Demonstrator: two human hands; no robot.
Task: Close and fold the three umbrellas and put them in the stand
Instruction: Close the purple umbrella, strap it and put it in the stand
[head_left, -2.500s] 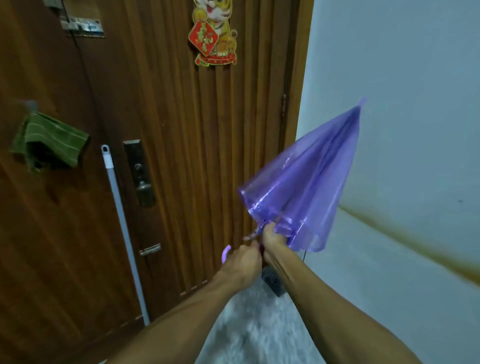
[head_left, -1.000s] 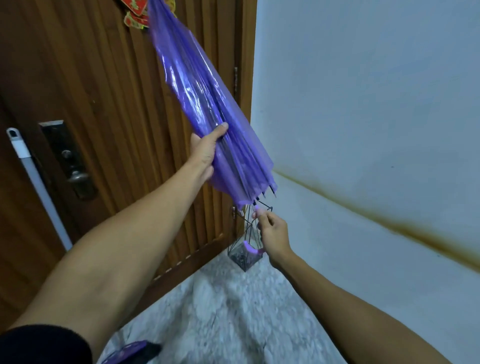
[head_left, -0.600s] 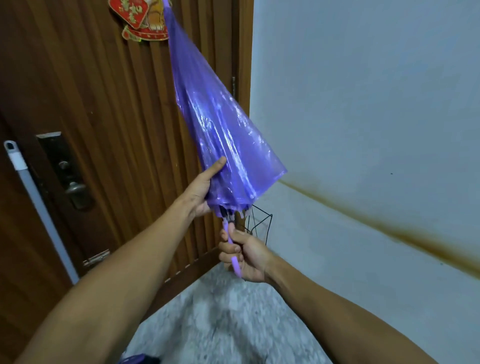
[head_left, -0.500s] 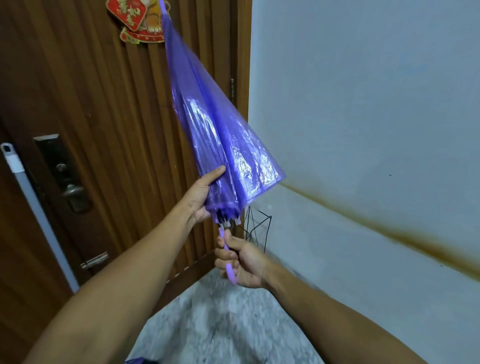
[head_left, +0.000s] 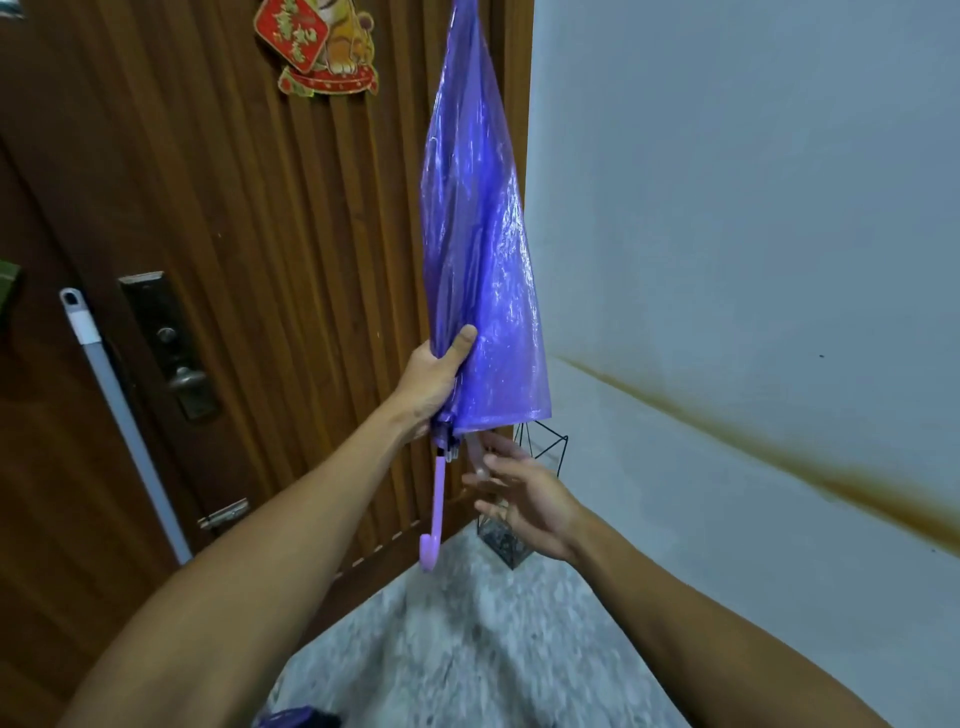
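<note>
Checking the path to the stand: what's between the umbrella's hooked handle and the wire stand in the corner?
In the head view, the open right hand lies between the handle and the stand, partly covering the stand.

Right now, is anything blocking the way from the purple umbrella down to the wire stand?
Only the right hand, open between the purple umbrella and the wire stand in the corner. The left hand grips the canopy.

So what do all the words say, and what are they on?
Red and gold tiger decoration on the brown wooden door: a red diamond with gold Chinese characters, too blurred to read for sure.
Folded purple plastic umbrella: no words.
Dark metal door lock: no words visible.
</note>
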